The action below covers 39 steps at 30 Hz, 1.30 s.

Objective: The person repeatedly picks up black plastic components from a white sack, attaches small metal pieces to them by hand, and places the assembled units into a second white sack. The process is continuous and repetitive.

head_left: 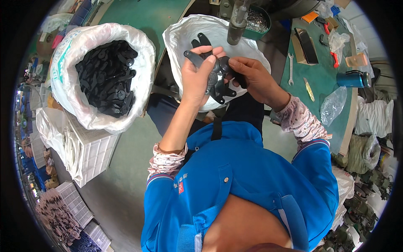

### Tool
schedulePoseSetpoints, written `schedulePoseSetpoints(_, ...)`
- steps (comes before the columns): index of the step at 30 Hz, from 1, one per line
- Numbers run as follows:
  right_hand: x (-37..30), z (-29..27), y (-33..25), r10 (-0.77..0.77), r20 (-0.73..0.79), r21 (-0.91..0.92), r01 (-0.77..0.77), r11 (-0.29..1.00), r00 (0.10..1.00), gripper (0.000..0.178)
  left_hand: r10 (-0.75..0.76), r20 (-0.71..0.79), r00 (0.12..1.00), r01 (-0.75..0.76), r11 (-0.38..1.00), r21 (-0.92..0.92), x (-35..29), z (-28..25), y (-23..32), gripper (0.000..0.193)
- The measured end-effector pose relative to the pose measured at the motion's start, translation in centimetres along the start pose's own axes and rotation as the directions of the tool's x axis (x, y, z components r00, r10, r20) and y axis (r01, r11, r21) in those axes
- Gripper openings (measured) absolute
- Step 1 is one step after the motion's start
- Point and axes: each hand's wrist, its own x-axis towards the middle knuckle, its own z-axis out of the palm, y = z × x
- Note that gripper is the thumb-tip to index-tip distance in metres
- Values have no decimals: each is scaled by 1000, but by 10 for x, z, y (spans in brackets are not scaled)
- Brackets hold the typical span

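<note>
My left hand [197, 77] is closed around several black lever-shaped parts [217, 86] with rounded ends and small holes, which fan out past the fingers and thumb. Close beside it, my right hand [257, 80] pinches another black lever-shaped part [240, 79] between thumb and fingers. Its rounded end meets the bunch; whether the pieces are joined, I cannot tell. Both hands are above a white bag-lined container [175, 33], whose inside they partly hide. To the left, a large white sack [145, 54] holds many similar black parts [105, 80].
A metal machine post [236, 31] comes down over the lined container, beside a green bin [252, 34] of small metal pieces. On the right table lie a wrench [291, 69], phone [306, 45], cutter knife [309, 89], blue bottle [353, 80] and clear plastic bag [333, 107]. A white crate [98, 153] stands below the sack.
</note>
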Motion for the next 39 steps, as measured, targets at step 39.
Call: schedulePoseSetpoints(39,-2,-3,-9,-196,-116,-94,186,978,974,21,116,-75,990,-110,990,89,7,0,-2,45)
